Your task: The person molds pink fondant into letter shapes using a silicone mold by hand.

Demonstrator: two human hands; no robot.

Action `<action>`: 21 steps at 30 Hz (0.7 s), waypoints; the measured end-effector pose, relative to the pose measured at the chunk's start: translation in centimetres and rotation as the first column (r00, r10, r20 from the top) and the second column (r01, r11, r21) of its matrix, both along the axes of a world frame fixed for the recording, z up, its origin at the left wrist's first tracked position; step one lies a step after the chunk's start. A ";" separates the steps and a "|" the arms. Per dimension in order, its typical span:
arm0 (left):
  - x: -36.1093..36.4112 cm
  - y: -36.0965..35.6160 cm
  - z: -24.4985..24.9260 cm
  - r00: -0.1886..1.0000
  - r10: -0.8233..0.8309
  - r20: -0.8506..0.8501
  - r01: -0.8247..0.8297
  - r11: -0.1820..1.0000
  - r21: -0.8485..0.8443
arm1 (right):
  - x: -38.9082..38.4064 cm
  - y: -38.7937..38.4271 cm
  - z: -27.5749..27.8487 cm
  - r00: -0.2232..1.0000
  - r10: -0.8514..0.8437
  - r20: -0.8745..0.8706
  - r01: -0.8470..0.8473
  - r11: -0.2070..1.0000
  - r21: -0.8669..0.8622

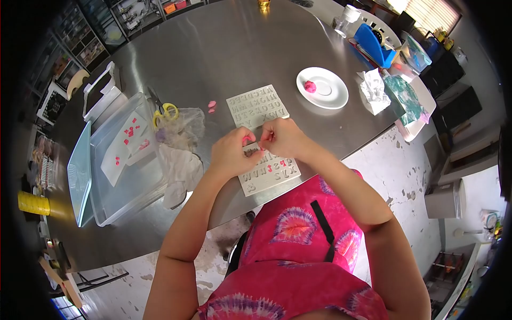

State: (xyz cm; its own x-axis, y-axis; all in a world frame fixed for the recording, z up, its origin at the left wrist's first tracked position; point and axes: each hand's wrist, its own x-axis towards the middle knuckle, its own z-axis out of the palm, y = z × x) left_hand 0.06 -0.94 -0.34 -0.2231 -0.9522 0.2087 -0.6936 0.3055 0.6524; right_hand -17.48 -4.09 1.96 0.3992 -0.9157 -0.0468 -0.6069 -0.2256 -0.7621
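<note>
1. Head view: a steel table [176, 32] carries two pale letter moulds, worked at its near edge by a person in pink tie-dye.
2. Near mould [256, 184], partly hidden beneath the hands: probably firm with some flex and best steadied by its rim, clear of the letters.
3. Far mould [257, 104], just beyond: no pink shows in its visible letters; likely handles the same.
4. Plate [336, 98], right of the far mould: hard, smooth, breakable by its look; lift by the rim.
5. Left hand [230, 154], loosely curled, pink dough [247, 140] at its fingers; right hand [280, 137], fingertips pinched close, apparently on a dab of the same.
6. Ball [310, 86], on the plate: light, soft, easily dented; cup it.
7. Fills [270, 168], pink, in the near mould's letters: fragile, apt to stretch; best eased out by an edge.
</note>
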 end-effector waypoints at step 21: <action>0.4 -0.4 0.6 0.999 -0.044 0.026 0.039 0.984 0.173 | 0.5 1.2 -0.9 0.999 0.001 -0.048 -0.006 0.994 -0.106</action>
State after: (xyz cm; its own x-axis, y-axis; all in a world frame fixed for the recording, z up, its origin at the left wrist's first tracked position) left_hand 0.46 -1.31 0.30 -0.2665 -0.9632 0.0351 -0.7026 0.2191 0.6770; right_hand -17.02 -2.84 1.06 0.4018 -0.9152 0.0314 -0.6412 -0.3057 -0.7039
